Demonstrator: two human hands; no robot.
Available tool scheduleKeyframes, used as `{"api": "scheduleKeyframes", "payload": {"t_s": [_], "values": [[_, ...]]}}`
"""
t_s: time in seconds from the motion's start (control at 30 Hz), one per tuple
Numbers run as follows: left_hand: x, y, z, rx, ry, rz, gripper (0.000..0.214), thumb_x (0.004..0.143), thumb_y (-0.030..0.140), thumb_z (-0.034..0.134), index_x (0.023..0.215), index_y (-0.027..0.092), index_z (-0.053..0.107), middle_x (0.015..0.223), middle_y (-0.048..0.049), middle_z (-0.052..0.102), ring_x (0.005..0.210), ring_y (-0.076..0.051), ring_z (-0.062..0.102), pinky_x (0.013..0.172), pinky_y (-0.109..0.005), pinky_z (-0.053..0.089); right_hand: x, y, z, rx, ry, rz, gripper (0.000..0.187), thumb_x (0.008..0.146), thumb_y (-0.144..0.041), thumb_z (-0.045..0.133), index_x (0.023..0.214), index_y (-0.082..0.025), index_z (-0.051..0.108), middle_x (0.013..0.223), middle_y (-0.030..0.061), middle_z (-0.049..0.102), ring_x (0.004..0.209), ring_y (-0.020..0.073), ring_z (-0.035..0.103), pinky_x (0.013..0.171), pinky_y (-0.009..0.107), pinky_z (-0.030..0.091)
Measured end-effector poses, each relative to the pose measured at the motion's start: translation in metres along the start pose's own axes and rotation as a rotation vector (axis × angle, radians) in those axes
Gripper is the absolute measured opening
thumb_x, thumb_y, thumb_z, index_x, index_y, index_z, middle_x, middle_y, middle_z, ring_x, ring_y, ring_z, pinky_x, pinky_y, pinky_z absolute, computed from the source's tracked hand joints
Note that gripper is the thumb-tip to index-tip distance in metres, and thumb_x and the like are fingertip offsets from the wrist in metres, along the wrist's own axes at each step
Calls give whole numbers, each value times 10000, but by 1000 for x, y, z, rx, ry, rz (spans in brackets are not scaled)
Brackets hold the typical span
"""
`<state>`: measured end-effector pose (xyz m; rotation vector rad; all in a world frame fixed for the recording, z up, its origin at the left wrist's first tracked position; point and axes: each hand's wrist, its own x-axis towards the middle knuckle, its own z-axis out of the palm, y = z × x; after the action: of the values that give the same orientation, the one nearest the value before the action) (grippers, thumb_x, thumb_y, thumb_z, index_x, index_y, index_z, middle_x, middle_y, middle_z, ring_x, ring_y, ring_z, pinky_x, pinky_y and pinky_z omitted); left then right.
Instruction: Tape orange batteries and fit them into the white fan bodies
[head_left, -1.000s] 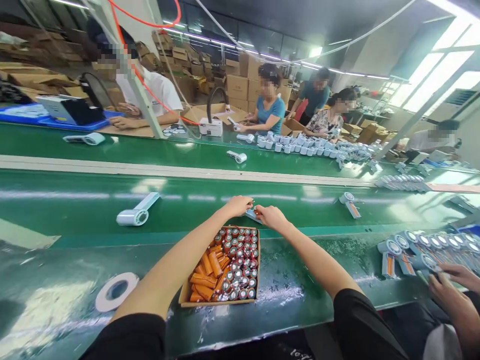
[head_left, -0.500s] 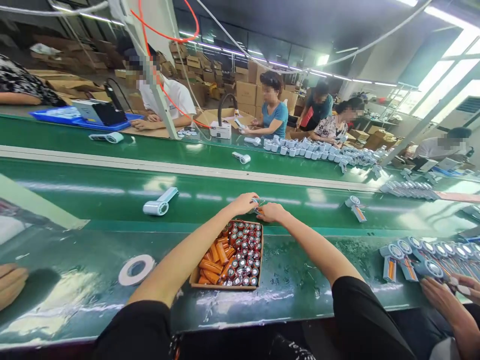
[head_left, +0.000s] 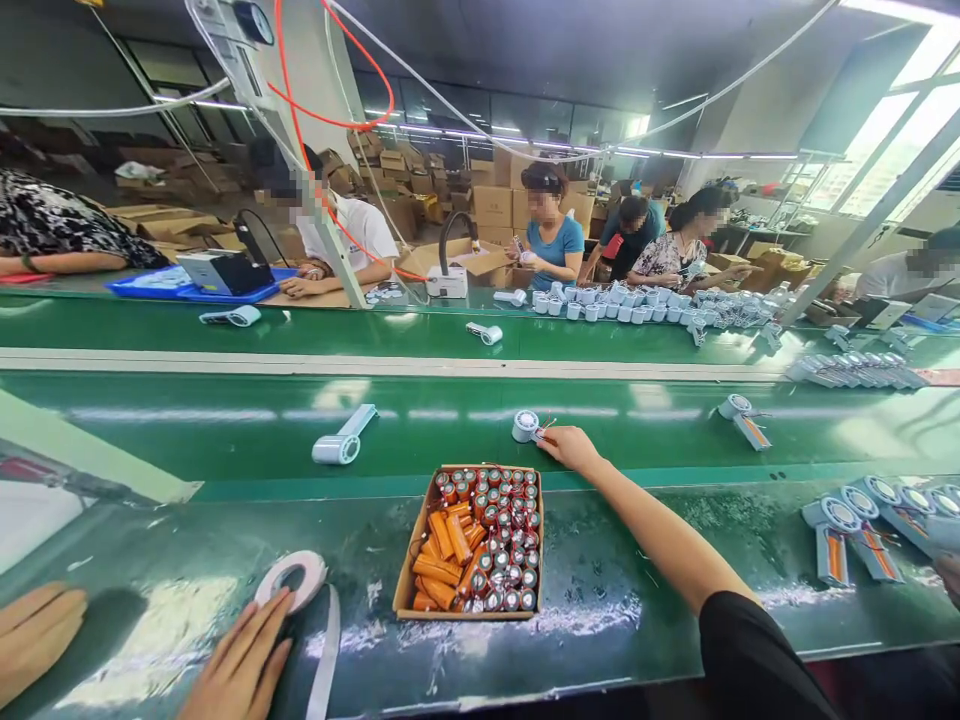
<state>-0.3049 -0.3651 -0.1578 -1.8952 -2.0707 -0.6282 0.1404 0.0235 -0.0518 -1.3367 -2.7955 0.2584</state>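
My right hand (head_left: 570, 448) lies on the green conveyor belt (head_left: 450, 510), its fingertips against a small white round fan head (head_left: 526, 426) with thin coloured wires. It seems to pinch the head's wired end. My left hand (head_left: 240, 655) is at the lower left, fingers extended against a white tape roll (head_left: 279, 575). A white tape strip (head_left: 328, 650) hangs from the roll. Between my hands stands a cardboard tray (head_left: 469, 467) of orange cylindrical battery cells (head_left: 442, 535) with red-topped cells beside them.
Several white handheld fans (head_left: 847, 520) lie at the right, and another (head_left: 337, 445) lies ahead. A co-worker's hand (head_left: 34, 630) rests at the far left. Other workers sit beyond the belts among cardboard boxes.
My left hand has left the centre and moved down left to the tape roll, where a strip now hangs. The fan head lies on the belt under my right hand's fingertips.
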Motion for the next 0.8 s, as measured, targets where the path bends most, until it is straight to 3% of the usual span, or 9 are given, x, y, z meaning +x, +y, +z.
{"api": "scheduleKeyframes", "payload": {"t_s": [0.07, 0.17, 0.27, 0.37, 0.47, 0.57, 0.63, 0.7, 0.8], "values": [[0, -5, 5, -20, 16, -7, 677, 850, 403, 551, 1525, 433, 605, 1269, -34, 787, 1159, -374, 739, 1028, -539, 617, -2, 2, 0, 3, 3, 16, 290, 1099, -379, 565, 1142, -212, 799, 1217, 106, 799, 1132, 247, 739, 947, 283, 531], [26, -7, 4, -1, -22, -68, 469, 926, 417, 425, 1225, 339, 777, 1214, -86, 799, 1104, -385, 743, 1024, -586, 591, -8, 6, -6, 18, 6, 9, 322, 1113, -378, 523, 1259, -256, 783, 1365, 85, 754, 1275, 251, 690, 1009, 301, 536], [62, 10, -4, -12, -10, -43, 397, 984, 423, 376, 1034, 266, 737, 1121, -132, 803, 1054, -388, 745, 1075, -622, 553, -23, 6, -19, 30, 15, -4, 373, 1061, -390, 627, 1403, -272, 719, 1512, 81, 667, 1367, 261, 632, 1122, 343, 502], [91, 63, -20, -101, 148, 47, 285, 1034, 365, 457, 1203, 234, 644, 1133, -134, 777, 1075, -344, 738, 1095, -561, 572, -48, -16, -29, 41, 116, 37, 402, 1065, -389, 604, 1405, -203, 709, 1521, 151, 642, 1349, 298, 627, 1170, 429, 472], [111, 135, -48, -199, 251, 225, 410, 1029, 190, 539, 1438, 221, 530, 1255, -124, 733, 1302, -319, 672, 1183, -533, 549, -81, -69, -29, 415, 195, -27, 445, 1080, -491, 556, 1348, -173, 715, 1137, 129, 788, 979, 243, 726, 940, 379, 570], [125, 189, -78, -265, 244, 405, 594, 982, 56, 564, 1553, 191, 477, 1340, -125, 705, 1554, -363, 447, 1239, -564, 519, -114, -132, -28, 1024, -68, -238, 600, 935, -655, 732, 1300, -179, 714, 815, 13, 747, 648, 155, 634, 639, 264, 520], [133, 205, -92, -287, 232, 482, 619, 967, 10, 548, 1562, 170, 491, 1382, -128, 689, 1596, -385, 367, 1244, -583, 514, -129, -164, -30, 1226, -249, -323, 555, 888, -697, 769, 1037, -162, 767, 703, -8, 698, 559, 116, 555, 544, 224, 440], [138, 205, -98, -303, 239, 512, 593, 968, -9, 537, 1540, 147, 518, 1389, -137, 684, 1590, -385, 377, 1258, -601, 496, -139, -182, -31, 1290, -343, -366, 562, 928, -705, 724, 807, -156, 742, 596, -16, 639, 491, 93, 484, 485, 212, 366], [138, 186, -97, -313, 271, 419, 466, 995, 18, 555, 1451, 111, 578, 1362, -157, 694, 1589, -371, 383, 1275, -608, 470, -151, -192, -24, 1317, -459, -442, 594, 973, -710, 664, 783, -155, 749, 528, -21, 602, 440, 92, 479, 445, 212, 331]]}}
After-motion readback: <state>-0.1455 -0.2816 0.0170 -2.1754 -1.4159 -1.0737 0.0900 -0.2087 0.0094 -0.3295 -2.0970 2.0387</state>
